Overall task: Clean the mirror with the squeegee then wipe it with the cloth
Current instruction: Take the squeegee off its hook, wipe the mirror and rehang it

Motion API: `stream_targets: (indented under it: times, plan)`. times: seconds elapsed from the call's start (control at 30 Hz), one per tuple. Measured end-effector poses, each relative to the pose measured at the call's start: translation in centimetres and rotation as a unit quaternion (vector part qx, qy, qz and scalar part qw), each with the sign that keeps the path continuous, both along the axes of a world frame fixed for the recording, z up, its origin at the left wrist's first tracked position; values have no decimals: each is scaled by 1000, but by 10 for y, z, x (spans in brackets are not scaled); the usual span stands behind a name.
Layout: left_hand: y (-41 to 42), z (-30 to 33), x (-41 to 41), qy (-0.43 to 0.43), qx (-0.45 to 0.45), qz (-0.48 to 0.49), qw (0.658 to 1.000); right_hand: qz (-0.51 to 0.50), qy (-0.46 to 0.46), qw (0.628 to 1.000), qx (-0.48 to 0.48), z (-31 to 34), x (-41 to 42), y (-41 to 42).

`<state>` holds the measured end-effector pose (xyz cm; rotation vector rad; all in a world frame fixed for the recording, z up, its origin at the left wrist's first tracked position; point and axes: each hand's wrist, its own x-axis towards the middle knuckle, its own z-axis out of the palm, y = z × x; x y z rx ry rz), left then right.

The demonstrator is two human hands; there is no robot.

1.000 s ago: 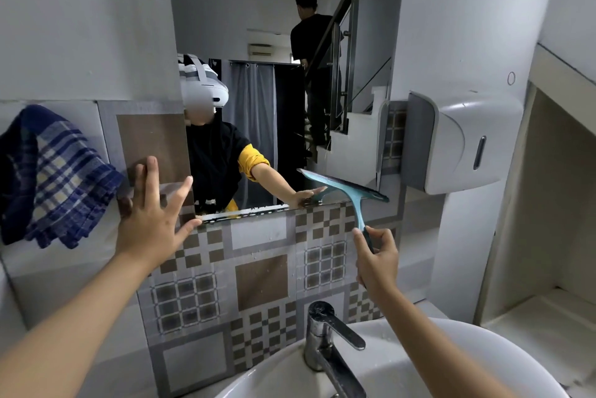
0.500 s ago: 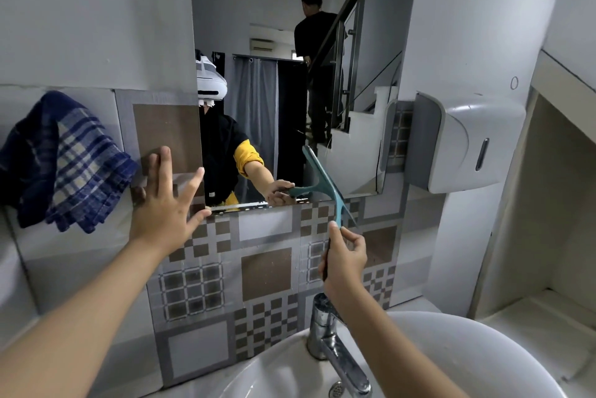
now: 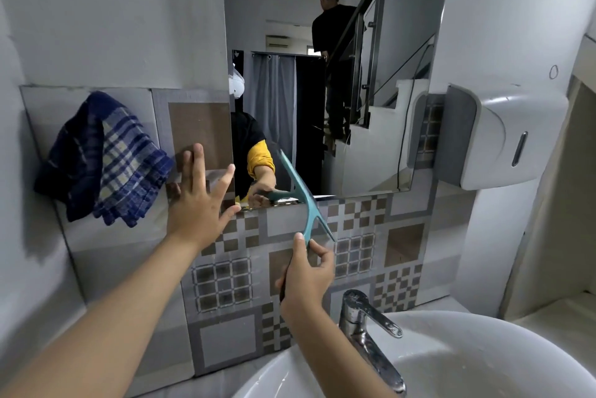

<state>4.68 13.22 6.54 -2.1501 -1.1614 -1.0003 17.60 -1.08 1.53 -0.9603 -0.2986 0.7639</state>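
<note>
The mirror (image 3: 371, 101) hangs on the wall above patterned tiles. My right hand (image 3: 304, 278) grips the handle of a teal squeegee (image 3: 301, 194), whose blade stands nearly upright against the mirror's lower left part. My left hand (image 3: 196, 204) is spread flat with fingers apart on the tiled wall beside the mirror's bottom left corner, holding nothing. A blue and white checked cloth (image 3: 103, 159) hangs on the wall to the left of that hand.
A white basin (image 3: 483, 349) with a chrome tap (image 3: 367, 330) sits below my right arm. A white and grey dispenser (image 3: 496, 136) is fixed to the wall right of the mirror. The mirror reflects a person on stairs and curtains.
My right hand has moved left along the mirror's bottom edge and turned the squeegee blade from nearly level to nearly upright. The view has shifted left. My left hand stays on the wall.
</note>
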Motion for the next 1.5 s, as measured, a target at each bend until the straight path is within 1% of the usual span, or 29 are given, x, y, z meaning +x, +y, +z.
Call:
stream_targets:
  times: [0.13, 0.23, 0.33, 0.5, 0.73, 1.0, 1.1, 1.17, 1.27, 1.33, 1.4, 1.5]
  plan:
    - [-2, 2, -1, -1, -24, -9, 1000, 27, -36, 999, -14, -13, -25, 0]
    - [-8, 7, -7, 4, -40, -23, 999, 33, -55, 998, -5, -19, -36, 0]
    - [-11, 10, -16, 15, -36, -25, 999, 23, -78, 997, 1, -27, -37, 4]
    - [-9, 13, -24, 34, -33, -21, 999, -24, -171, 985, 2, -37, -33, 3]
    - [-9, 12, -27, 45, -33, -19, 998, -57, -290, 955, -19, -43, -12, -6]
    - [-10, 14, -27, 56, -40, -9, 998, -28, -356, 932, -60, -30, 7, -22]
    - [-15, 17, -27, 65, -54, -1, 996, -21, -367, 927, -80, -22, 14, -28]
    - [-23, 20, -27, 61, -85, -3, 995, -5, -372, 924, -90, -18, 19, -34]
    - [-39, 26, -25, 9, -153, -35, 988, 24, -371, 924, -94, -11, 27, -49]
    - [-53, 26, -21, -38, -187, -87, 978, 54, -382, 918, -96, -5, 33, -60]
    - [-71, 24, -15, -77, -209, -158, 962, 82, -420, 898, -100, 5, 39, -72]
    - [-103, 23, -5, -132, -247, -249, 927, 136, -480, 859, -117, 23, 47, -90]
